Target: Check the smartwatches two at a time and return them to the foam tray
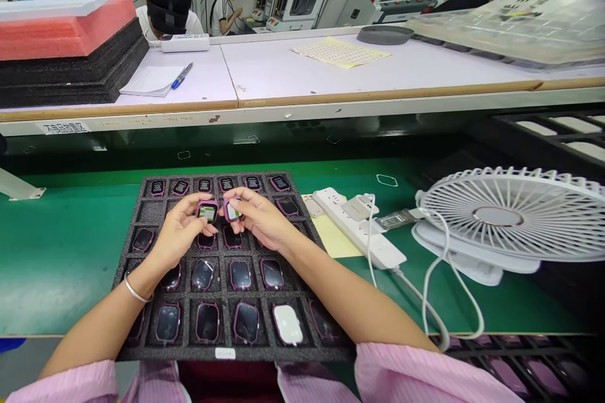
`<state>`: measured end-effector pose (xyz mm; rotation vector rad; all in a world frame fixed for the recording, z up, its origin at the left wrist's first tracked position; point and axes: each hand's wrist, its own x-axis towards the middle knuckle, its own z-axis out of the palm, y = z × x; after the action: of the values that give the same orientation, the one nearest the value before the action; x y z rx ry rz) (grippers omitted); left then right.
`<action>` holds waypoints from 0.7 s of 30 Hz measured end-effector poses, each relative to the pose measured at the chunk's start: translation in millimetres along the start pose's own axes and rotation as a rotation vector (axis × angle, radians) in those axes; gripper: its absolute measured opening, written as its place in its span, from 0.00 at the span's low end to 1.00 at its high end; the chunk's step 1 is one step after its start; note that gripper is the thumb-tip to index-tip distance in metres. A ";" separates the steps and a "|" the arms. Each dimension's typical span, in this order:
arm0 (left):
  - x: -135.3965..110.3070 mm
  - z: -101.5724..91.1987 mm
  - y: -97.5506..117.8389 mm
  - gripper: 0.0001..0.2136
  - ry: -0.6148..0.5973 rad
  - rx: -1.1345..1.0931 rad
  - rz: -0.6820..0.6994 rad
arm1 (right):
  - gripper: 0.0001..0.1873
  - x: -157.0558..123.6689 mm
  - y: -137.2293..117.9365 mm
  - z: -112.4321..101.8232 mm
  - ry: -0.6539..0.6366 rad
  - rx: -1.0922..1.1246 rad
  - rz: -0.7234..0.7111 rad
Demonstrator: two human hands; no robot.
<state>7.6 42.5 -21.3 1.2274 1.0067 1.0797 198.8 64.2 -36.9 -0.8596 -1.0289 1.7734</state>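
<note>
My left hand (182, 227) is closed on a purple-framed smartwatch case (207, 211) with a lit green and white screen. Close beside it, my right hand (259, 217) pinches a second purple watch case (232, 209), its screen lit mostly white and partly covered by the thumb. Both hands are above a black foam tray (225, 353) with rows of square pockets. Many pockets hold purple watch cases, such as a dark one (241, 274) below my hands. In the front row one watch case (287, 324) shows a white face. Along the back row the screens show small text.
Right of the tray lie a white power strip (359, 233) with cables, a yellow paper (336, 239) and a white fan (510, 217). A raised shelf (269, 79) runs across the back, bearing stacked foam (66, 38) and a pen (182, 76). Other people sit beyond.
</note>
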 end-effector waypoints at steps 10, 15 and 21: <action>0.7 1.7 1.5 0.22 0.023 -0.015 -0.005 | 0.24 -1.8 0.1 0.4 -0.062 0.007 -0.050; 0.4 1.3 1.2 0.17 0.064 -0.026 -0.033 | 0.28 -2.8 1.3 0.7 -0.083 -0.016 -0.044; -0.8 0.6 4.4 0.16 0.055 -0.117 -0.074 | 0.28 -3.9 1.1 2.1 -0.093 -0.030 -0.049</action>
<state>7.7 41.7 -16.9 1.0633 1.0085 1.1041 198.0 59.7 -36.5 -0.7698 -1.1298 1.7742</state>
